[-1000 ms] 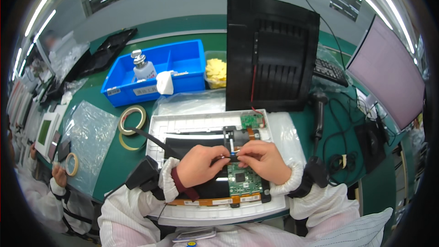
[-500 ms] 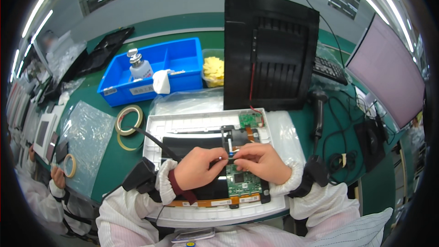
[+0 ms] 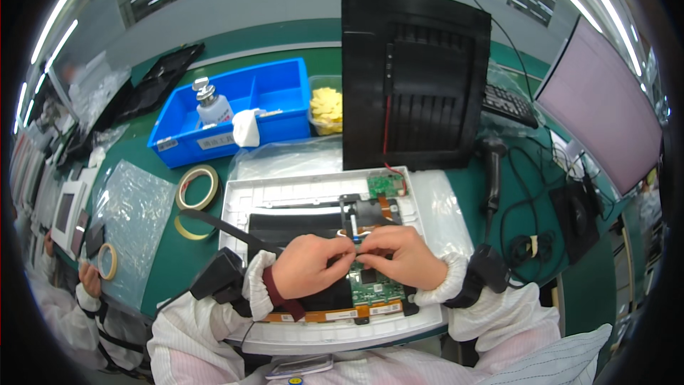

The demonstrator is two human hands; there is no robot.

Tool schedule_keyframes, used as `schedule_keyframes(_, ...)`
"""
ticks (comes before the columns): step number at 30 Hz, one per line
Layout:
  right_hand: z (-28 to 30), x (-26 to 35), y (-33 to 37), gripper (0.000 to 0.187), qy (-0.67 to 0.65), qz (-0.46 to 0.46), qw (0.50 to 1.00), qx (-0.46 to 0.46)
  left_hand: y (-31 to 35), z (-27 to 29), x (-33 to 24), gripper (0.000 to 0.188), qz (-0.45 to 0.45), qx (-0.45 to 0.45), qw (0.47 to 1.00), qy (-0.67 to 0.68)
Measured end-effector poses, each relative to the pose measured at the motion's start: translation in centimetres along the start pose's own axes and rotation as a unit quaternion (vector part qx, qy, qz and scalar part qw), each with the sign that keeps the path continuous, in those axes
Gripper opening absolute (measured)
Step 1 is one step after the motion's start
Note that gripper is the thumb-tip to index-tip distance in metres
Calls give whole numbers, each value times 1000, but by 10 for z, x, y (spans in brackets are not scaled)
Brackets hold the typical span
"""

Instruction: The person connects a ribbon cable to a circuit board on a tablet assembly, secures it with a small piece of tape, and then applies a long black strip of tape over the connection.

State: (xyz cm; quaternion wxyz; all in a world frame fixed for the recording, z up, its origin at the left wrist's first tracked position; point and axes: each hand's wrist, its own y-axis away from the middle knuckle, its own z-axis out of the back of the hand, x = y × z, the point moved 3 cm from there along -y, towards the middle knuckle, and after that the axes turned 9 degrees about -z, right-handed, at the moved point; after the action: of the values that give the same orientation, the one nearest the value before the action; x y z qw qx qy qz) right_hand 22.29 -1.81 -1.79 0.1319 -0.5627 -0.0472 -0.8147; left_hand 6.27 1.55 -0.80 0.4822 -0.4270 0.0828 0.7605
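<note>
Over an opened device in a white frame (image 3: pixel 239 196), my left hand (image 3: pixel 308 269) and my right hand (image 3: pixel 405 257) meet fingertip to fingertip. Both pinch at the same spot, and what lies between the fingers is too small and covered to make out. Just beyond the fingertips runs a short white cable with a blue band (image 3: pixel 355 227). A green circuit board (image 3: pixel 377 291) sits below my right hand. Orange flat ribbon strips (image 3: pixel 320 316) line the device's near edge. A smaller green board (image 3: pixel 385 185) with red wires lies at its far right corner.
A black back cover (image 3: pixel 420 93) stands upright behind the device. Beyond to the left are a blue bin (image 3: pixel 228 139) with a pump bottle (image 3: pixel 212 105), and tape rolls (image 3: pixel 197 187). A scanner (image 3: pixel 491 175), cables and a monitor (image 3: pixel 605 103) occupy the right. Another person's hand (image 3: pixel 90 278) is far left.
My hands have drawn slightly closer together, still pinching at the same spot. The black strap by my left wrist has swung up and left. The whole view has shifted a little.
</note>
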Motion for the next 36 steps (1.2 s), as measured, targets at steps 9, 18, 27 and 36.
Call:
schedule_keyframes(9, 0, 3, 0, 8, 29, 44, 999, -12, -2, -1, 0, 10, -1, 5, 1000, 19)
schedule_keyframes(18, -1, 3, 0, 7, 45, 61, 997, 1, -1, -3, 2, 10, -6, 9, 999, 45)
schedule_keyframes(27, -2, 1, 1, 7, 19, 55, 998, 4, -1, -4, 5, 10, 7, 13, 995, 98)
schedule_keyframes(36, -2, 0, 1, 5, -65, -19, 998, 18, -2, -3, 4, 10, 8, 15, 994, 104)
